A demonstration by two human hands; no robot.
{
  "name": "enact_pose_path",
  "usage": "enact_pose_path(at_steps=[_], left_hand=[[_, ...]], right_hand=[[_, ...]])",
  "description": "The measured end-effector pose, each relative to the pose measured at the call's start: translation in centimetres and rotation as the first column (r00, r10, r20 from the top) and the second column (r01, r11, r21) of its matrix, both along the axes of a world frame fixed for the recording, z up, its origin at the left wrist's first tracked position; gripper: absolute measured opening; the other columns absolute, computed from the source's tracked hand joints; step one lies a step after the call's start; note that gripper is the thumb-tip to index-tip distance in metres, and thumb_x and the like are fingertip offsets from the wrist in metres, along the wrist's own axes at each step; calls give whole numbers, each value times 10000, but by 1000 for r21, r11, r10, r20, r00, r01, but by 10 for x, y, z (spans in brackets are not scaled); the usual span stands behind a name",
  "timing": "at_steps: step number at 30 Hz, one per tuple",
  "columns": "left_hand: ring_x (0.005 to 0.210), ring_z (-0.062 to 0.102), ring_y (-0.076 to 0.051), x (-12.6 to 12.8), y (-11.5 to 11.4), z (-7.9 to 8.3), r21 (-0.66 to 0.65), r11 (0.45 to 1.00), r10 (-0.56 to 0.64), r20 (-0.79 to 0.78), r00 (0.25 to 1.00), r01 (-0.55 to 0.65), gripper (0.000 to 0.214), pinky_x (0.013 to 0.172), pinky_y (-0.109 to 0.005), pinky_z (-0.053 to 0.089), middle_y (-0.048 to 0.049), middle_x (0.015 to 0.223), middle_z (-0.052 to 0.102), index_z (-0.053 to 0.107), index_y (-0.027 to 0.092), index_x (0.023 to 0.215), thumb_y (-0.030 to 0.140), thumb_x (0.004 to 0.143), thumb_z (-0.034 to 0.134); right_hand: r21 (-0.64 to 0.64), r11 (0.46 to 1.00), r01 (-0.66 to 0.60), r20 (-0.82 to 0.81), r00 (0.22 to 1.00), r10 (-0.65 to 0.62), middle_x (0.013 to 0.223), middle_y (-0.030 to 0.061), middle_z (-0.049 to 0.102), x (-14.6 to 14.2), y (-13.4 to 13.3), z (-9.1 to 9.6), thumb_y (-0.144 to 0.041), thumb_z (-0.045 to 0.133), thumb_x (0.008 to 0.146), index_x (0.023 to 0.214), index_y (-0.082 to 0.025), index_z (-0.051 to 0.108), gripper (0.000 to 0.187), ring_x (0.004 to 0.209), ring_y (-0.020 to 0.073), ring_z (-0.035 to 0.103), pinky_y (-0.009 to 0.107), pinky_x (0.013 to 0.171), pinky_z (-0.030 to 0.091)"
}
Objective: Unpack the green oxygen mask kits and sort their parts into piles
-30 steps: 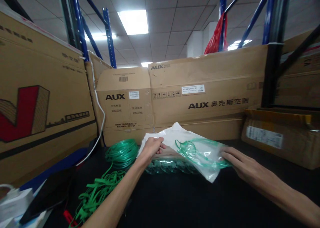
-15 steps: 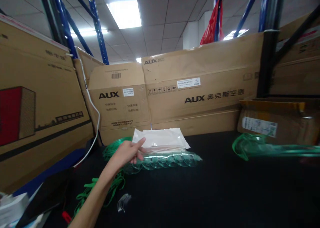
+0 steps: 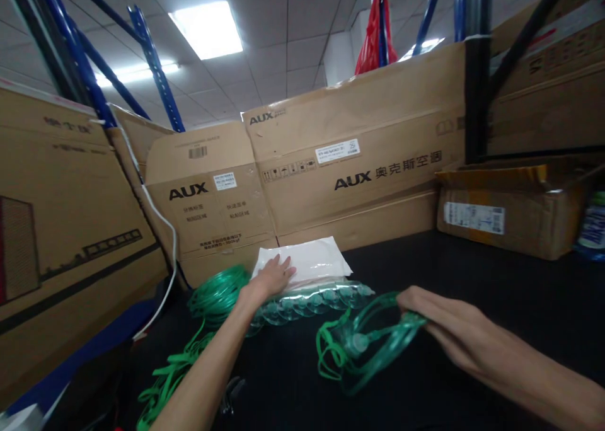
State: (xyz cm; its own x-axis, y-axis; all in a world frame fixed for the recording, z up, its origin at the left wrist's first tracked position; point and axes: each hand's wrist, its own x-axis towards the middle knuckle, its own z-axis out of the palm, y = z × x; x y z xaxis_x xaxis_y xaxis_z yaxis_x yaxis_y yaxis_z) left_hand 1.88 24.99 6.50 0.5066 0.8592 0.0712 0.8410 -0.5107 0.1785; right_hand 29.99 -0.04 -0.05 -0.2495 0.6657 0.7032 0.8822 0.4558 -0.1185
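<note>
My left hand (image 3: pixel 271 278) lies with its fingers spread on the left part of a stack of white plastic bags (image 3: pixel 319 259). Just in front of the bags runs a row of nested clear green cup-like pieces (image 3: pixel 307 305), which look like face masks. My right hand (image 3: pixel 449 324) is closed around a looped bundle of clear green tubing (image 3: pixel 385 346), held over the black table; a bright green strap (image 3: pixel 333 349) dangles at its left end. Left of my left hand sits a coil of green tubing (image 3: pixel 220 292). Loose green straps (image 3: pixel 177 371) lie beside my left forearm.
Small shiny pieces (image 3: pixel 231 393) lie on the black table (image 3: pixel 288 387). AUX cardboard panels (image 3: pixel 359 160) wall off the back. An open carton (image 3: pixel 501 213) stands at the right, near a blue-labelled bottle (image 3: pixel 593 226). A white cable (image 3: pixel 165 220) hangs at the left.
My right hand has come into view, bringing the green tubing bundle leftward to the middle right. My left hand has moved rightward from the bags' edge onto them. The view has shifted right.
</note>
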Motion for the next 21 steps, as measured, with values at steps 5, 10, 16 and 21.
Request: enact_pose_path(at_steps=[5,10,16,21], left_hand=[[1219,581,-294,11,8,-1,-97,994,-68,-159,985,53,408,1008,-539,491,-120,1400,557,570,185,1332,352,964,624],[1127,629,-264,24,16,2,-134,991,-52,-267,962,16,367,942,-490,540,-111,1320,605,593,175,1287,348,965,626],[1108,637,-259,46,24,0,-59,988,116,-313,943,-141,376,922,-481,550,-111,1308,608,585,171,1294,350,966,624],[1153,618,-276,71,27,-14,-9,954,283,-300,911,-299,412,952,-504,533,-119,1355,582,567,180,1327,370,965,621]], right_hand=[[-76,992,-100,109,988,108,1241,70,723,-34,1,-8,-150,433,957,1297,-280,636,417,1084,219,728,289,906,614],[-212,972,-103,109,986,128,1409,40,628,-24,-6,-13,-119,523,890,1415,-321,568,564,1267,256,620,422,1046,547],[-193,981,-18,72,997,32,1456,11,584,-16,-14,-27,-23,413,877,1398,-320,590,625,1350,231,541,415,1075,518],[-113,994,-8,7,1000,9,1407,25,627,-22,-16,-31,-130,473,936,1361,-321,619,489,1273,225,616,374,1051,535]])
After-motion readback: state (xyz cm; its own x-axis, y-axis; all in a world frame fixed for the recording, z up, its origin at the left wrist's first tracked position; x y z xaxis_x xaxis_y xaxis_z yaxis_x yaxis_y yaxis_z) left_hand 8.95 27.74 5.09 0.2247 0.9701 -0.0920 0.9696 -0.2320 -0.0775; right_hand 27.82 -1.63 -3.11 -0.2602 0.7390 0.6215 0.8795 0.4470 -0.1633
